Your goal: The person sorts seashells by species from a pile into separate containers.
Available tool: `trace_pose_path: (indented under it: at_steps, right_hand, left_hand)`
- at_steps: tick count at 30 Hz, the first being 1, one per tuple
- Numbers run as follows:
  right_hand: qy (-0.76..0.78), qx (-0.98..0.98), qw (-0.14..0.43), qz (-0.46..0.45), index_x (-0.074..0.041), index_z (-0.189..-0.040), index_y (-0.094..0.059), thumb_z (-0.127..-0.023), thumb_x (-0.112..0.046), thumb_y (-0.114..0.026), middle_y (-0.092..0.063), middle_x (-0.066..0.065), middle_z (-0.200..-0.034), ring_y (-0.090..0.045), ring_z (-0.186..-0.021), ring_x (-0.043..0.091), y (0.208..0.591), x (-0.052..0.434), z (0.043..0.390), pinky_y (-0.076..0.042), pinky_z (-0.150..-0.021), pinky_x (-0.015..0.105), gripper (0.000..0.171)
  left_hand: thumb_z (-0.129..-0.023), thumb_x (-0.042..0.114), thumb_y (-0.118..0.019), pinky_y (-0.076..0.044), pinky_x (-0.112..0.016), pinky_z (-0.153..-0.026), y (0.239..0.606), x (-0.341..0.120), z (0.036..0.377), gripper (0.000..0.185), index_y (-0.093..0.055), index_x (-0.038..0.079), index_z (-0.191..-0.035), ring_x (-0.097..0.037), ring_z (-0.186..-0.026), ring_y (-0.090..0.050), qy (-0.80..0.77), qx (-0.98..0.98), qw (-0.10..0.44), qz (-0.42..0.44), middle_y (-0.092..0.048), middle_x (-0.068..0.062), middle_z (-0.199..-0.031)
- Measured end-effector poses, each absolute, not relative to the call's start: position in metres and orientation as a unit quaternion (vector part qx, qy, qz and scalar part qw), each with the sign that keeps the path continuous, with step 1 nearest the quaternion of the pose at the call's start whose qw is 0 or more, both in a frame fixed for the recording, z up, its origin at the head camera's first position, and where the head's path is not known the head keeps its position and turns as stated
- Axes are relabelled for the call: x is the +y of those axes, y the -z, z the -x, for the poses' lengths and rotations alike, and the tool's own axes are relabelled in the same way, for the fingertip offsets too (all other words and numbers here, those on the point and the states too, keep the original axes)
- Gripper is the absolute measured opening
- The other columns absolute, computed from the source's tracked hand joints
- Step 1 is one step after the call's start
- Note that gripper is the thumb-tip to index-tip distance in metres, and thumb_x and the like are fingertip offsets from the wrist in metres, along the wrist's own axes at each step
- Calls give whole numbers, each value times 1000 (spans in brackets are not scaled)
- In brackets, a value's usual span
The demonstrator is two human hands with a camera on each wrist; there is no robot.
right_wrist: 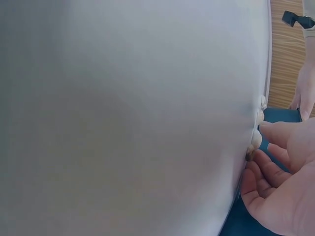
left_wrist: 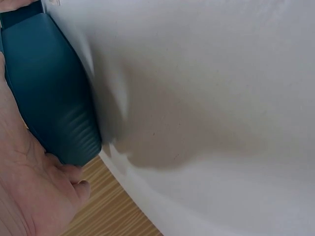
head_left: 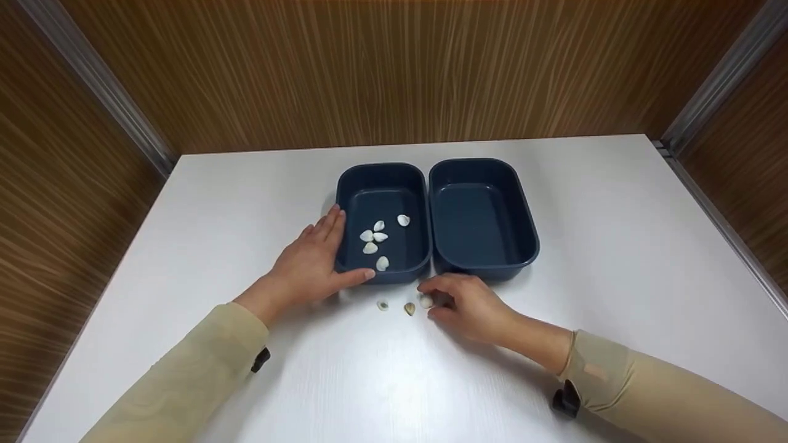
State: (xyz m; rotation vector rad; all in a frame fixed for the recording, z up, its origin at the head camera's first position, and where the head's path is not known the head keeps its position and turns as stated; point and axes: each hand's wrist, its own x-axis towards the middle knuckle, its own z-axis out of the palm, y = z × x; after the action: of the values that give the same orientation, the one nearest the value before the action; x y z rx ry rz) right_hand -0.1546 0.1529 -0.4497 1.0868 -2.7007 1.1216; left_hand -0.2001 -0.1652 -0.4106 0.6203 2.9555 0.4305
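Five shells point(head_left: 374, 241) lay in the left tray point(head_left: 381, 178); right hand point(head_left: 471, 306) fingers pinched one of three on the tabletop point(head_left: 615, 246), left hand point(head_left: 311, 264) fingers flat against the tray.

2 tubs side by side on table point(head_left: 615, 246); 5 shells in left tub point(head_left: 381, 184), 3 shells point(head_left: 409, 308) on table in front.

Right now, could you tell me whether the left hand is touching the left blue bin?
Touching. The head view shows the left hand laid against the left blue bin, thumb along its near wall; the left wrist view shows palm on its side.
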Motion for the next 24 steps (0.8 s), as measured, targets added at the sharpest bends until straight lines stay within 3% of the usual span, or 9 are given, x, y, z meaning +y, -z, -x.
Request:
trace_pose_path:
  at_steps: [24]
  right_hand:
    - [-339,-863,11,-374,-3,-110,-76,-86,5,-77,-75,5,-100,-69,-88,21,452,152,159,-58,-81,35,26]
  left_hand:
    - [-90,90,-46,-18,-50,-129,412,-166,201,126,-5,1,-169,-34,-161,-18,-136,968,39,-209,0,-15,-177]
